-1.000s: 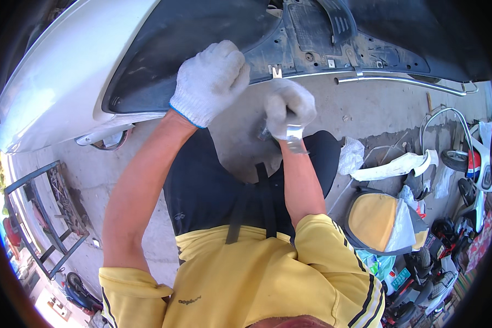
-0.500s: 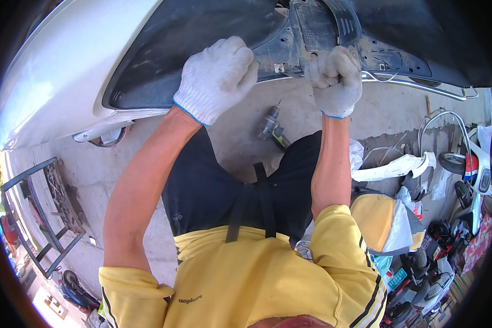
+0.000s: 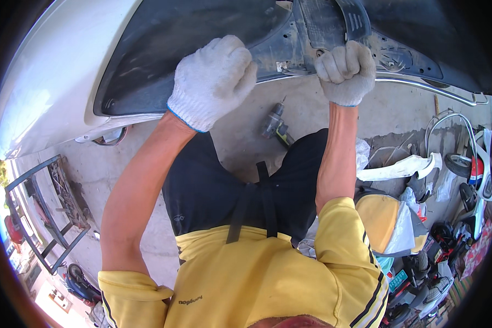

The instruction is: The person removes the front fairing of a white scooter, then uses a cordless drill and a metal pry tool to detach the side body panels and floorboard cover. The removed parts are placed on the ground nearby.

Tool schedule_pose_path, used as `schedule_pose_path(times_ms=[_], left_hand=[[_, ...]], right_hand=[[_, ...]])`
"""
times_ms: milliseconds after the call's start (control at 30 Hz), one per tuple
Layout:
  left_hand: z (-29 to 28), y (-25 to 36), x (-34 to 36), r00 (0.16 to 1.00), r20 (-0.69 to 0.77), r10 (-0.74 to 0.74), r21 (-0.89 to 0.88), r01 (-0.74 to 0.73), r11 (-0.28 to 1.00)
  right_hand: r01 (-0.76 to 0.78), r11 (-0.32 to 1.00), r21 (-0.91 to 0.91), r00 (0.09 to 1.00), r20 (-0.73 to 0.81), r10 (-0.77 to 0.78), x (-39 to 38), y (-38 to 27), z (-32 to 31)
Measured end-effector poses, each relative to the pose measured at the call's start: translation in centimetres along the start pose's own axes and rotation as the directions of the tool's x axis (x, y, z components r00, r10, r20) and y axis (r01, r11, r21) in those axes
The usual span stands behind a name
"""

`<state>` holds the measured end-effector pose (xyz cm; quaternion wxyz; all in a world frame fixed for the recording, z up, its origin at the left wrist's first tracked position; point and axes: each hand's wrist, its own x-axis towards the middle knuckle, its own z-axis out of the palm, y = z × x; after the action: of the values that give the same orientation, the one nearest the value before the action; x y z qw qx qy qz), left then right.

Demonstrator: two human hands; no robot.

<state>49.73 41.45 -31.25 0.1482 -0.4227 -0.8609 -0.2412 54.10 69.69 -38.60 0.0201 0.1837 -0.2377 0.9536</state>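
Observation:
Both of my hands wear white knitted gloves with blue cuffs, and they are raised to a black plastic panel (image 3: 188,46) joined to a white body panel (image 3: 54,76). My left hand (image 3: 213,79) is closed in a fist in front of the black panel; anything inside it is hidden. Over the panel's lower edge, my right hand (image 3: 347,71) is closed with its fingers curled, and what it grips cannot be made out. Beside it on the edge sits a small metal clip (image 3: 281,66). A shiny metal rail (image 3: 421,86) runs along the edge to the right.
A cordless drill (image 3: 276,123) lies on the concrete between my knees. To the left stands a dark metal frame (image 3: 49,218). On the right are a yellow and grey seat-like piece (image 3: 382,218), a white plastic part (image 3: 399,168), a curved metal tube (image 3: 454,116) and several scooters.
My right hand has shifted slightly right along the panel edge, its fingers still curled. My left hand stays closed, nearly in place. The whole view has tilted a little.

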Motion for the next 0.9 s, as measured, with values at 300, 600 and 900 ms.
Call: schedule_pose_path(times_ms=[300,600,900], left_hand=[[-0.3,0.2,0.0,0.998,0.060,-0.031,0.033,0.029,0.999],[-0.2,0.0,0.0,0.999,0.045,-0.028,0.017,0.027,0.999],[-0.1,0.3,-0.1,0.999,0.043,-0.018,0.033,0.016,0.999]], right_hand=[[0.269,0.963,-0.012,0.962,-0.037,-0.269,-2.8,3.8,0.0],[0.331,0.942,-0.044,0.924,-0.184,-0.334,-2.5,0.9,4.3],[0.240,0.961,-0.139,0.814,-0.510,-0.278,-0.9,1.8,5.5]])
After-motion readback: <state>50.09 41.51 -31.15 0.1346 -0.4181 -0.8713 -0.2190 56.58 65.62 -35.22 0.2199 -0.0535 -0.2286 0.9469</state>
